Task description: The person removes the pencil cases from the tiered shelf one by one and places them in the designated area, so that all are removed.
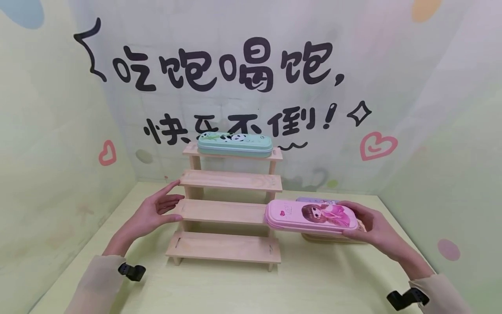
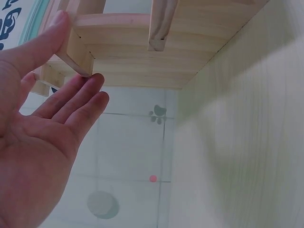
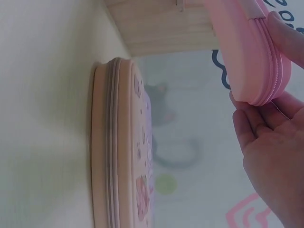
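My right hand [image 1: 374, 226] grips the right end of a pink zippered pencil case [image 1: 290, 213] with a doll-like figure on its lid. In the right wrist view, thumb and fingers close around the end of this case [image 3: 251, 57]. Its left end overlaps the third step down of a wooden four-step display rack [image 1: 223, 246] in the head view. My left hand [image 1: 149, 213] is at the rack's left side, fingers fairly straight, thumb tip at the third step's end. Seen from the left wrist, the thumb lies against the wooden rack [image 2: 76, 50].
A mint-green panda pencil case [image 1: 235, 145] lies on the rack's top step. On the table [image 1: 235, 290], a peach pencil case [image 3: 124, 142] lies to the right, partly hidden behind my right hand and the pink case. A purple case [image 1: 319, 200] shows behind. Printed walls enclose the table.
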